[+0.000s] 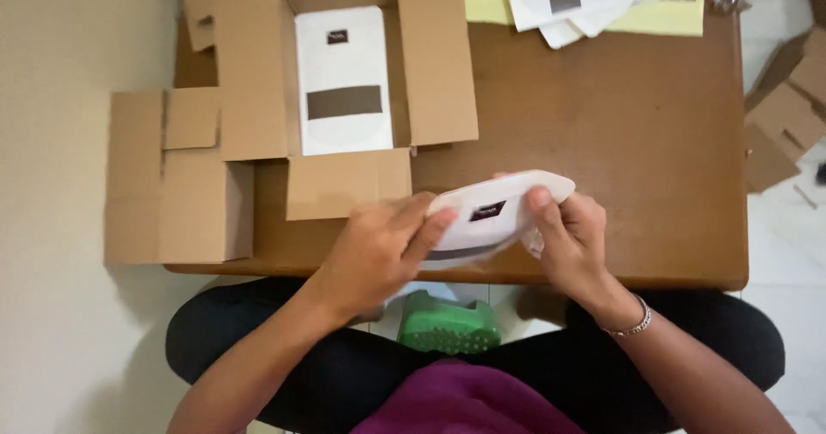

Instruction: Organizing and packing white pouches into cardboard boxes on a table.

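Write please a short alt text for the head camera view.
Both hands, left hand and right hand, hold a white pouch over a brown table. An open cardboard box behind holds another white pouch.

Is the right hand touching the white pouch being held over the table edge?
Touching. The head view shows the right hand with its thumb pressed on the white pouch.

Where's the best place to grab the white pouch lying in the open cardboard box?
Probably by its near short edge. The white pouch lies flat in the cardboard box, whose flaps flank the long sides. Come from above at the person's side, sliding fingers under that bottom edge.
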